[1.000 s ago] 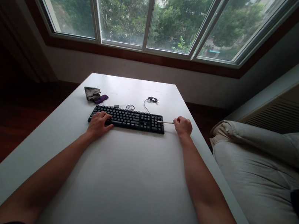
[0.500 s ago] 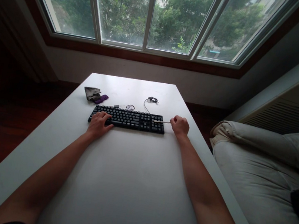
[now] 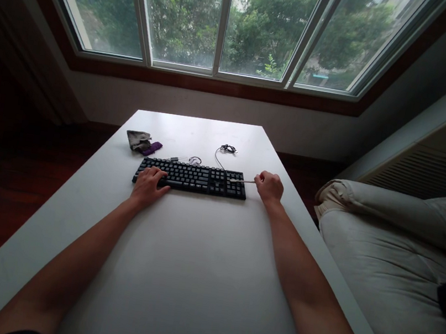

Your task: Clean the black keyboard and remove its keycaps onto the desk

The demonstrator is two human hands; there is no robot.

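The white table point(image 3: 190, 274) ran away from the person toward the window. The black keyboard point(image 3: 196, 177) lay across it at arm's reach, its long axis left to right. The left hand point(image 3: 149, 185) rested palm down on the keyboard's left end, fingers loosely spread over the keys and gripping nothing. The right hand point(image 3: 270, 188) sat just beside the keyboard's right end, fingers pinched shut around a thin pale tool point(image 3: 244, 181). That tool lay nearly parallel to the keyboard's length, pointing leftward from the fingers with its tip over the right-hand block of keys. Whether it touched them could not be told. Beyond the keyboard lay a grey cloth point(image 3: 138, 139), a coiled cable point(image 3: 228, 148) and a small purple item point(image 3: 152, 148).
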